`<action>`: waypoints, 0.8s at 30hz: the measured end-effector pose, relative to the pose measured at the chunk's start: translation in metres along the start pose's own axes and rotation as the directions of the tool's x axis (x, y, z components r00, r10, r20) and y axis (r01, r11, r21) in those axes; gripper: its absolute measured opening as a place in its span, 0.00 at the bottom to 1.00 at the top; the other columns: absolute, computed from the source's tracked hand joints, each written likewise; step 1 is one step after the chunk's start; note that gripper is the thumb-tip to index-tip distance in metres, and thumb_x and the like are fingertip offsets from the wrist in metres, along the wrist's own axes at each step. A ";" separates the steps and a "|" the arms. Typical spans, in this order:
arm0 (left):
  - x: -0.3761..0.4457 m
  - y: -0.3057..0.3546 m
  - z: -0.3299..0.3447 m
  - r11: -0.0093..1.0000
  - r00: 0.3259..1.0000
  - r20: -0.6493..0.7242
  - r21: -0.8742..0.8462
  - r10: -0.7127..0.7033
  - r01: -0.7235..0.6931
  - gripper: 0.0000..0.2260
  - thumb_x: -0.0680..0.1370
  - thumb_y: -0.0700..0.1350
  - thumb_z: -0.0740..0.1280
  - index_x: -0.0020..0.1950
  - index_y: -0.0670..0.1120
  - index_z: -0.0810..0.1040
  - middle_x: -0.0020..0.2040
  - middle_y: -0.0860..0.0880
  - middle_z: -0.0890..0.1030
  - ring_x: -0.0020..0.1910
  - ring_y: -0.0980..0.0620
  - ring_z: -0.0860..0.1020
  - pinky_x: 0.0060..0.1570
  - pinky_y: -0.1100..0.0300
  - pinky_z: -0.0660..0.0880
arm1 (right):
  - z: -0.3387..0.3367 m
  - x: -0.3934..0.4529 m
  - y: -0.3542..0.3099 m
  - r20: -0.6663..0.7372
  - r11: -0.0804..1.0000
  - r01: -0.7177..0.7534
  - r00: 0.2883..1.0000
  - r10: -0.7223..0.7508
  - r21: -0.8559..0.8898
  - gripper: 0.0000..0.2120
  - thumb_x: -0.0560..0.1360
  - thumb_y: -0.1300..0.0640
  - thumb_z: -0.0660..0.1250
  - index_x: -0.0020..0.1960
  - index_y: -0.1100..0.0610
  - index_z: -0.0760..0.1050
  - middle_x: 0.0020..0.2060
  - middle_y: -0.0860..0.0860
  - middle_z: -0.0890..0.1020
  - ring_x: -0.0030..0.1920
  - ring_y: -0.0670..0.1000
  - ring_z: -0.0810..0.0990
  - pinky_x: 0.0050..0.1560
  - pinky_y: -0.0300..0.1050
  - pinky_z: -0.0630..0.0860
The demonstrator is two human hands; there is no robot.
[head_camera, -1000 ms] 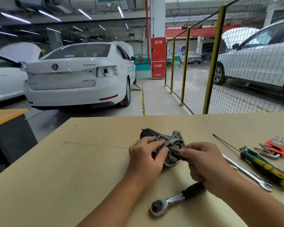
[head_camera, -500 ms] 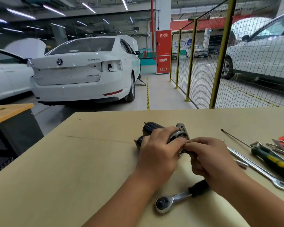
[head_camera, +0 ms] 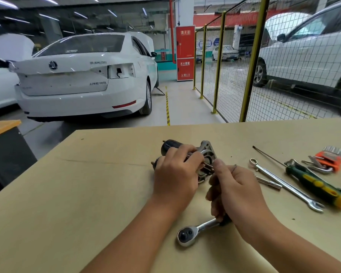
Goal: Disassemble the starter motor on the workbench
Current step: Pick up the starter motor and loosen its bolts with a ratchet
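Counter [head_camera: 87, 194]: we log a tan board top.
Floor [head_camera: 185, 103]: grey concrete with a yellow-black striped line.
Fence [head_camera: 250, 62]: yellow posts, wire mesh, on our right.
Pillar [head_camera: 185, 54]: white, carrying a red cabinet.
Ceiling lights [head_camera: 47, 16]: long strip lamps overhead.
Cars: white saloon [head_camera: 83, 75] beyond the counter.

Taking the starter motor [head_camera: 187, 154] as landmark: left of it and toward the near edge on that side, the counter [head_camera: 77, 194] lies bare and a hand could pass freely. Right of the motor the way is crowded by a combination wrench [head_camera: 283, 184], a short socket extension [head_camera: 268, 182], a green-and-yellow screwdriver [head_camera: 315, 184] and an orange hex-key set [head_camera: 327, 162]. Just nearer than the motor, a ratchet [head_camera: 197, 231] lies across the counter, partly under the right hand [head_camera: 236, 192].
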State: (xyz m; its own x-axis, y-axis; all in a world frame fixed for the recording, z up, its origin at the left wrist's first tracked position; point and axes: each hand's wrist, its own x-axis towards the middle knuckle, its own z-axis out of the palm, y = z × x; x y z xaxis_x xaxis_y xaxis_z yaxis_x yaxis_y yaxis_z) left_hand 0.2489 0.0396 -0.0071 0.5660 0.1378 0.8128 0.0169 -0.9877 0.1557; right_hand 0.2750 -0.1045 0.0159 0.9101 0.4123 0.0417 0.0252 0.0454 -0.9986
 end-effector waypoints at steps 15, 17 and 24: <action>-0.005 -0.021 -0.010 0.926 0.886 0.296 -0.017 -0.356 0.377 0.33 0.73 0.68 0.70 0.72 0.51 0.75 0.68 0.53 0.76 0.67 0.50 0.71 0.67 0.49 0.70 | -0.014 0.011 -0.003 0.132 0.995 0.011 0.991 0.002 -0.097 0.27 0.84 0.48 0.58 0.29 0.56 0.75 0.24 0.60 0.75 0.19 0.52 0.65 0.22 0.37 0.61; -0.006 -0.024 -0.013 0.932 0.885 0.319 -0.014 -0.340 0.363 0.35 0.72 0.69 0.70 0.74 0.51 0.73 0.69 0.54 0.75 0.67 0.50 0.71 0.68 0.49 0.70 | -0.016 0.011 -0.005 0.144 0.992 0.028 0.989 -0.010 -0.122 0.27 0.84 0.50 0.58 0.28 0.56 0.74 0.23 0.60 0.73 0.18 0.52 0.64 0.22 0.38 0.60; -0.007 -0.022 -0.012 0.935 0.884 0.319 0.024 -0.342 0.353 0.37 0.72 0.71 0.66 0.75 0.52 0.71 0.69 0.54 0.74 0.67 0.50 0.70 0.67 0.50 0.70 | -0.024 0.019 0.000 0.175 0.827 0.303 0.953 -0.249 -0.473 0.25 0.83 0.49 0.58 0.29 0.56 0.71 0.22 0.53 0.76 0.21 0.49 0.70 0.23 0.41 0.65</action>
State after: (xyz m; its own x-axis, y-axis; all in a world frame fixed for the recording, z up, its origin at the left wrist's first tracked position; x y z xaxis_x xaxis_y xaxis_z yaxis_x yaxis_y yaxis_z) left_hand 0.2347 0.0608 -0.0096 0.7576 0.4360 0.4858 0.2360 -0.8768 0.4191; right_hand 0.3018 -0.1182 0.0156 0.7883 0.5405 0.2941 0.4926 -0.2678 -0.8280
